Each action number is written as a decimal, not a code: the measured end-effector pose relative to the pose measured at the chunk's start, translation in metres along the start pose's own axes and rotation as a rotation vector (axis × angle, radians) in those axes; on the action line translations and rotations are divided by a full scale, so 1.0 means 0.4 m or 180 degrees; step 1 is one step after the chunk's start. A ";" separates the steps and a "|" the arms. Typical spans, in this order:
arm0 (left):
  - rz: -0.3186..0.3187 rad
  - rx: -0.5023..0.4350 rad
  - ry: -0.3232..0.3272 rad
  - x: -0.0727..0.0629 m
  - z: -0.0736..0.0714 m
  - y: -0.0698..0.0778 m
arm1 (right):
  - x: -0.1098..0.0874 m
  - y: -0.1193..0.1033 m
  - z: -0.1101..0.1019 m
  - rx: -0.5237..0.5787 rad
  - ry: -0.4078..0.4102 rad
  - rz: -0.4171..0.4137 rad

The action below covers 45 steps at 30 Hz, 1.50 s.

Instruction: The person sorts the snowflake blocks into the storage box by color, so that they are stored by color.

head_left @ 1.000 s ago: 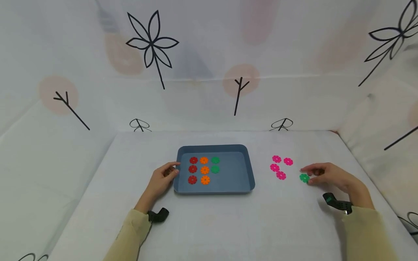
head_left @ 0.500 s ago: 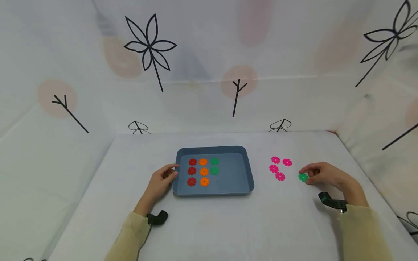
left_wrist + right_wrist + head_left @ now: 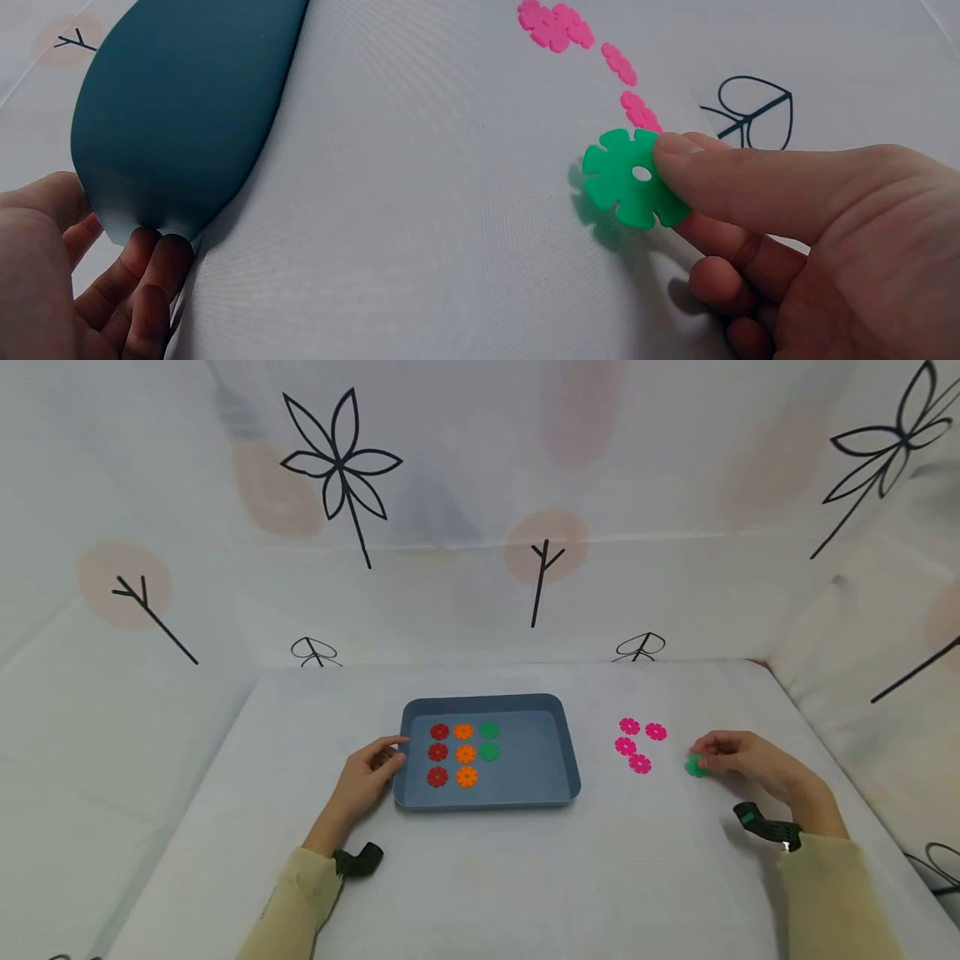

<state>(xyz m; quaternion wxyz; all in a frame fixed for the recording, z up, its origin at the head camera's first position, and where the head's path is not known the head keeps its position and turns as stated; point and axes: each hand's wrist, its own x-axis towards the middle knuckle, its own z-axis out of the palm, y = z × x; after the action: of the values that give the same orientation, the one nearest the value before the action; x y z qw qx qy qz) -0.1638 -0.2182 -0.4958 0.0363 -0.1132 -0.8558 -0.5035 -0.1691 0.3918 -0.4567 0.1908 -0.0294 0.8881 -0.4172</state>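
My right hand (image 3: 761,768) pinches a green flower-shaped disc (image 3: 622,176) between thumb and fingers, at the right of the table. The right wrist view shows the disc tilted, with slots round its edge, a hole in its middle and its shadow on the cloth. My left hand (image 3: 363,781) holds the left end of a blue-grey tray (image 3: 525,768), fingers bent at its rim. In the left wrist view, fingertips touch the outside of the tray (image 3: 180,112). Inside it lie columns of three red discs (image 3: 437,752), three orange discs (image 3: 465,754) and two green discs (image 3: 489,752).
Several pink flower-shaped discs (image 3: 626,746) lie on the white cloth (image 3: 540,877) between the tray and my right hand. White fabric walls (image 3: 450,602) with black plant drawings stand behind and at both sides.
My right thumb and fingers have closed on the green disc, which earlier lay flat by the fingertips. My left hand stays at the tray's end. The head view has shifted slightly.
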 end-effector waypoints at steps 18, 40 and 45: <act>0.0027 -0.0057 -0.0139 -0.020 -0.027 0.121 | 0.019 -0.036 -0.002 -0.0044 0.0316 0.0246; 0.0071 0.0032 0.0010 0.000 -0.005 0.004 | 0.154 -0.261 0.096 0.0296 0.0087 -0.0241; 0.0009 0.0074 -0.0001 0.000 -0.004 0.014 | 0.185 -0.315 0.134 0.0257 0.0062 -0.0404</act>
<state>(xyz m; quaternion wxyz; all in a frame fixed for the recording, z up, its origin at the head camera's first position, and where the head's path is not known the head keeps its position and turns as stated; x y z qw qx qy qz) -0.1624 -0.2172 -0.4902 0.0382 -0.1139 -0.8615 -0.4934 -0.2315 0.2550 -0.4161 0.1563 -0.0738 0.8687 -0.4642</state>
